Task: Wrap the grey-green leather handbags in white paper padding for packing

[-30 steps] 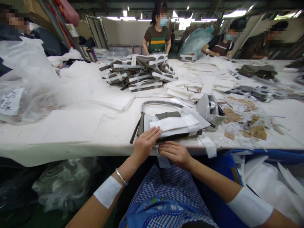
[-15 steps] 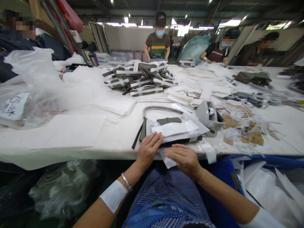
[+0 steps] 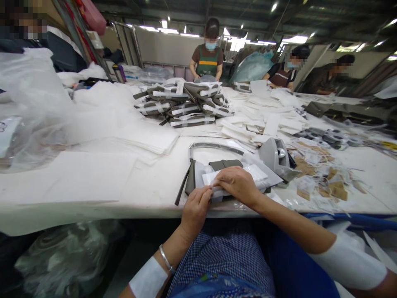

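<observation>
One translucent plastic bag (image 3: 34, 91) slumped at the far left of the white-covered table (image 3: 158, 186), beside a loose spread of white sheets (image 3: 133, 128). Farther back, dark grey bundles (image 3: 184, 108) lay piled with white strips around them, a co-worker (image 3: 206, 62) in a green apron behind the heap. Close to me, at the table's front edge, lay a dark grey handbag (image 3: 192, 178), its strap looped away from me, its front partly under white wrapping (image 3: 259, 173). My left hand (image 3: 196, 209), silver bracelet (image 3: 166, 258) at the wrist, had its fingers together and slightly curled at the handbag's near edge; whether it gripped anything, I could not tell. My right hand (image 3: 238, 184) bent over the wrapping, fingers partly closed, tips beside the left hand's, their hold hidden. Just right stood a grey tape dispenser (image 3: 273, 157), then scattered brown tags (image 3: 338, 190).
</observation>
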`<act>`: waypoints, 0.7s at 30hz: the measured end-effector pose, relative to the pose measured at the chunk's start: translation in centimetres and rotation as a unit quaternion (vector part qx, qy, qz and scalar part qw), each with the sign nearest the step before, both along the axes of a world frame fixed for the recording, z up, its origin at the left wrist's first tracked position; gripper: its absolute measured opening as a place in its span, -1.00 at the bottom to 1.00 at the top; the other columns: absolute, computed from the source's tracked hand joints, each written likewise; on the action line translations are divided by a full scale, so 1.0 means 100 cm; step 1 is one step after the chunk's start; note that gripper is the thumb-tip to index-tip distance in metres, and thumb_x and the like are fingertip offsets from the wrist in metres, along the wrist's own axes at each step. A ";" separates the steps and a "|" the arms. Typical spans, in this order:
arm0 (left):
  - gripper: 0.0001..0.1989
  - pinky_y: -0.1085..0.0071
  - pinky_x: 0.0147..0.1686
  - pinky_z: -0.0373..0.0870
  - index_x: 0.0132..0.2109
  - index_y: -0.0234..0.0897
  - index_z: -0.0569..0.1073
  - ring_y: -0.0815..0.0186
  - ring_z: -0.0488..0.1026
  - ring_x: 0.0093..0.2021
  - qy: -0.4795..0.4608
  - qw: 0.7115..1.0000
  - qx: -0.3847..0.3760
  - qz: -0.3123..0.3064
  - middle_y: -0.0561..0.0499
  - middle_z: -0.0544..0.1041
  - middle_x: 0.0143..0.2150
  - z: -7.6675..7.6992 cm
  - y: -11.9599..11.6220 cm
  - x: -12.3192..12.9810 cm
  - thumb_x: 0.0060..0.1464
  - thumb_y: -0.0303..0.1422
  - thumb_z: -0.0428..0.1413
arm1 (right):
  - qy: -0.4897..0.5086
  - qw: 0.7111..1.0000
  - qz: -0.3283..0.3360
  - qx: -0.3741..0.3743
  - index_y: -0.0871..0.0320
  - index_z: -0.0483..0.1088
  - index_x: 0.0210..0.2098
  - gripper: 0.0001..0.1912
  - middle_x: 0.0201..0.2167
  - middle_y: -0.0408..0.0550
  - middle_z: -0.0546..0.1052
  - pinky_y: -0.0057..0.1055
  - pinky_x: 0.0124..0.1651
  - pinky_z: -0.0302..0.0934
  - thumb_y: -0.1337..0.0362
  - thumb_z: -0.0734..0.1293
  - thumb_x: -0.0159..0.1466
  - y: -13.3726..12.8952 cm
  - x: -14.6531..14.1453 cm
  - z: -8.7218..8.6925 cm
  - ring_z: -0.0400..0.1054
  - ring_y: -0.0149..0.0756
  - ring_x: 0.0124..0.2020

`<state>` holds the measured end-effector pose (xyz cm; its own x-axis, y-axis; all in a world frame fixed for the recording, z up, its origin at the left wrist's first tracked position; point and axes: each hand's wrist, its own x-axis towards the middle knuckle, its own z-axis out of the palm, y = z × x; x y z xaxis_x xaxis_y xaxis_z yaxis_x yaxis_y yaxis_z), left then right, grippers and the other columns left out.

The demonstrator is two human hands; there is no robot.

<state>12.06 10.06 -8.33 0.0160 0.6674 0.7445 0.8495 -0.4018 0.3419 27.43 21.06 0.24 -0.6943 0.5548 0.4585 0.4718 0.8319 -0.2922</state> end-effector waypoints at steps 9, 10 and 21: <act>-0.55 0.25 0.15 0.44 0.24 -0.20 0.34 0.20 0.42 0.15 0.036 0.999 -0.008 -0.022 -0.12 0.45 0.19 -0.002 0.000 -0.006 0.24 -0.55 0.05 | -0.097 0.988 0.017 -0.115 0.10 0.48 -0.41 -0.90 -0.32 -0.14 0.53 -0.37 -0.16 0.21 0.28 0.46 0.20 0.031 -0.017 -0.001 0.38 -0.30 -0.21; -0.54 0.23 0.16 0.43 0.26 -0.21 0.32 0.19 0.41 0.17 0.043 0.999 -0.011 -0.029 -0.11 0.45 0.20 -0.001 0.000 -0.006 0.24 -0.54 0.04 | -0.108 0.987 0.002 -0.122 0.11 0.47 -0.40 -0.90 -0.33 -0.15 0.52 -0.39 -0.20 0.19 0.28 0.47 0.19 0.030 -0.020 -0.001 0.37 -0.30 -0.23; -0.40 0.38 0.07 0.47 0.38 -0.16 0.12 0.24 0.48 0.10 0.088 0.995 -0.035 0.004 0.02 0.47 0.19 0.008 0.000 -0.009 0.25 -0.57 -0.04 | 0.094 0.984 -0.095 -0.117 0.12 0.44 -0.10 -0.83 -0.11 -0.03 0.55 -0.34 0.08 0.23 0.31 0.32 0.31 0.037 0.059 0.033 0.42 -0.26 -0.07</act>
<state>11.11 10.05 -7.57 0.1373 0.7185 0.6818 0.9015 -0.3759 0.2146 33.30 24.72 3.53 -0.4831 0.7718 0.4134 0.5318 0.6337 -0.5617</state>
